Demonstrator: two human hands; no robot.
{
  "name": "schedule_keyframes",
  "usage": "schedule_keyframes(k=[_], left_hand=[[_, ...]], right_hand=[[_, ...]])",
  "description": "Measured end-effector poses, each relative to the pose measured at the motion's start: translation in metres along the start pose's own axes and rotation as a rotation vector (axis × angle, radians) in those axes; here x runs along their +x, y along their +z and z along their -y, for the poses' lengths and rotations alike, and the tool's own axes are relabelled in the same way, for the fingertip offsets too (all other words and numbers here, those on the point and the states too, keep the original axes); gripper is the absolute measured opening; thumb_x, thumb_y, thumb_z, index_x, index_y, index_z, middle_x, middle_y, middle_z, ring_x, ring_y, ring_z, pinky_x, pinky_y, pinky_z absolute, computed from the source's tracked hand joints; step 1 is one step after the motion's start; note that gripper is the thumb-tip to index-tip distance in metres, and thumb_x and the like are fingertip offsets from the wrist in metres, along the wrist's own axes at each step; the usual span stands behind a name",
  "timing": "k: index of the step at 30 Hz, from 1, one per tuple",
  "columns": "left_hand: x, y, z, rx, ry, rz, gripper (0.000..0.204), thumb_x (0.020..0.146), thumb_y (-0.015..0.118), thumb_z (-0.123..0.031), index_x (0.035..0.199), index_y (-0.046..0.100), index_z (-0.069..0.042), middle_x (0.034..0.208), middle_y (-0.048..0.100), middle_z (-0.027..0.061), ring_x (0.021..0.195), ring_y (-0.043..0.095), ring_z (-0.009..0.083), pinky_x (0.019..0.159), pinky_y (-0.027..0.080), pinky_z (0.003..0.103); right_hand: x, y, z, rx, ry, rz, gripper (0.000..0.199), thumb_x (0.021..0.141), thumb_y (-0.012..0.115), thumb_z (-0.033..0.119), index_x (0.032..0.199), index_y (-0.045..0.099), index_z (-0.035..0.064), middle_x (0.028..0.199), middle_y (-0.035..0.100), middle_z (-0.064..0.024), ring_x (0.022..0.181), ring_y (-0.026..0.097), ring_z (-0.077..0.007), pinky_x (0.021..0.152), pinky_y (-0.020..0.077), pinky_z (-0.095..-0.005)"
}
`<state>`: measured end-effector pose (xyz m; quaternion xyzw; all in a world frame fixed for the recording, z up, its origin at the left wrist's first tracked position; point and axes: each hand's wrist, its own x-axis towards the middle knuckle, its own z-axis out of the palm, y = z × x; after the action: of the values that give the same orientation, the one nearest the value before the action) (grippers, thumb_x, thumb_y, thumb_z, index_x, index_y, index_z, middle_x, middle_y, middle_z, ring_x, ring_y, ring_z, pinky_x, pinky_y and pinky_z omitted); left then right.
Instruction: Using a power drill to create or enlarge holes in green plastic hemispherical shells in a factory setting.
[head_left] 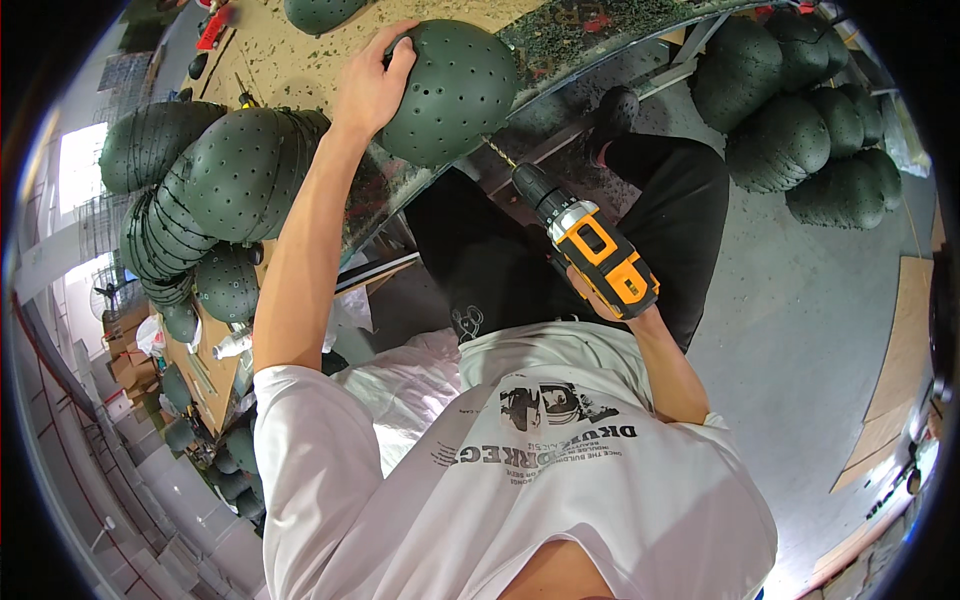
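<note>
A dark green domed helmet shell, dotted with small drilled holes, rests on the table's near edge. My left hand grips its left side, with the thumb on the outer surface and the fingers partly hidden behind the rim. In my right hand is a yellow and black cordless drill, held over my lap by its handle. Its long bit points up and left, with the tip at or very close to the shell's lower right edge; whether they touch I cannot tell.
Stacks of drilled green shells stand at the left of the table. More nested shells sit at the right, above the grey floor. Another shell lies at the far edge. Green shavings cover parts of the wooden tabletop.
</note>
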<state>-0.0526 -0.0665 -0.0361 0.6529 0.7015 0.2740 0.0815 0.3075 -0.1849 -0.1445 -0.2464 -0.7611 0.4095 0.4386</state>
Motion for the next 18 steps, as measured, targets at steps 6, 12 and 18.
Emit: schedule_keyframes(k=[6, 12, 18], left_hand=[[0.002, -0.001, 0.000, 0.054, 0.075, 0.009, 0.039, 0.099, 0.045, -0.031, 0.130, 0.063, -0.016, 0.120, 0.068, 0.0127, 0.108, 0.064, 0.0290, 0.097, 0.047, 0.035], [0.001, -0.004, -0.009, -0.002, 0.042, -0.006, 0.035, 0.096, 0.049, -0.028, 0.124, 0.067, -0.015, 0.127, 0.064, 0.0118, 0.118, 0.057, 0.0339, 0.103, 0.044, 0.040], [-0.001, 0.001, 0.001, 0.006, 0.081, -0.024, 0.034, 0.096, 0.050, -0.026, 0.124, 0.067, -0.015, 0.129, 0.060, 0.0195, 0.121, 0.054, 0.0377, 0.104, 0.042, 0.042]], right_hand=[[-0.005, 0.003, -0.002, -0.013, 0.075, 0.029, 0.024, 0.081, 0.070, -0.004, 0.101, 0.061, 0.0034, 0.085, 0.064, -0.0024, 0.071, 0.062, -0.0159, 0.062, 0.0484, -0.0294], [0.008, 0.004, -0.005, -0.152, -0.200, -0.067, 0.026, 0.080, 0.067, -0.007, 0.103, 0.061, 0.0034, 0.088, 0.063, -0.0022, 0.074, 0.062, -0.0165, 0.064, 0.0475, -0.0307], [0.013, -0.001, 0.006, 0.047, -0.017, 0.022, 0.024, 0.078, 0.070, -0.005, 0.099, 0.061, 0.0009, 0.084, 0.064, -0.0028, 0.074, 0.062, -0.0127, 0.063, 0.0489, -0.0278]])
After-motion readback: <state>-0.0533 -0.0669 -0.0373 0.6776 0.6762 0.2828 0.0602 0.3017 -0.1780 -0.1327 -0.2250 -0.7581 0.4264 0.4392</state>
